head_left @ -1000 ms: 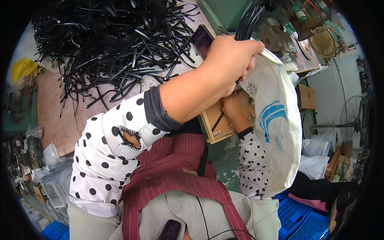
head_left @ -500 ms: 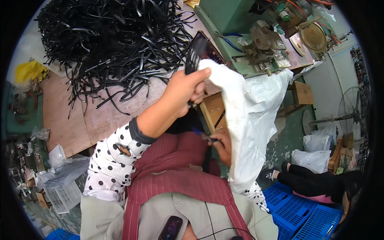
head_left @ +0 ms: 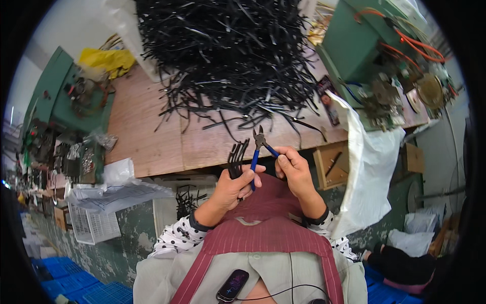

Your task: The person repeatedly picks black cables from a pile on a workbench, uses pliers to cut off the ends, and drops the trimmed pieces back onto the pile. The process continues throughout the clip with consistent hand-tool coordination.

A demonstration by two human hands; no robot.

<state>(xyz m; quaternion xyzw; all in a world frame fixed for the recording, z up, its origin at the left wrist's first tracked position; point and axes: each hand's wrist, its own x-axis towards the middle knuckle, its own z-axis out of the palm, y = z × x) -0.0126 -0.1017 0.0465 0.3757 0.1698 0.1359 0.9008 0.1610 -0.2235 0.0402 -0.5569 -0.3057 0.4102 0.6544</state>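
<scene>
In front of my apron, blue-handled cutting pliers (head_left: 259, 140) point away from me, with their jaws apart. My right hand (head_left: 298, 175) pinches the end of the right handle. My left hand (head_left: 230, 187) is closed around a small bunch of black strips (head_left: 235, 163), which stand up fanned out above the thumb. The left handle of the pliers lies against the fingers of that same hand. Beyond both hands, a large heap of black strips (head_left: 228, 55) covers the middle of the wooden table (head_left: 144, 129), loose ends trailing toward me.
Green machines stand at the right (head_left: 349, 38) and left (head_left: 83, 96). White plastic sheeting (head_left: 372, 177) hangs beside my right arm. Below the table edge are an open drawer (head_left: 331, 169) and a pale crate (head_left: 164, 207) holding black strips. A person's dark-clothed legs (head_left: 402, 266) show lower right.
My left hand has come down and back from the heap with the strips. My right hand has risen with the pliers from beside the drawer. The view has turned to the left.
</scene>
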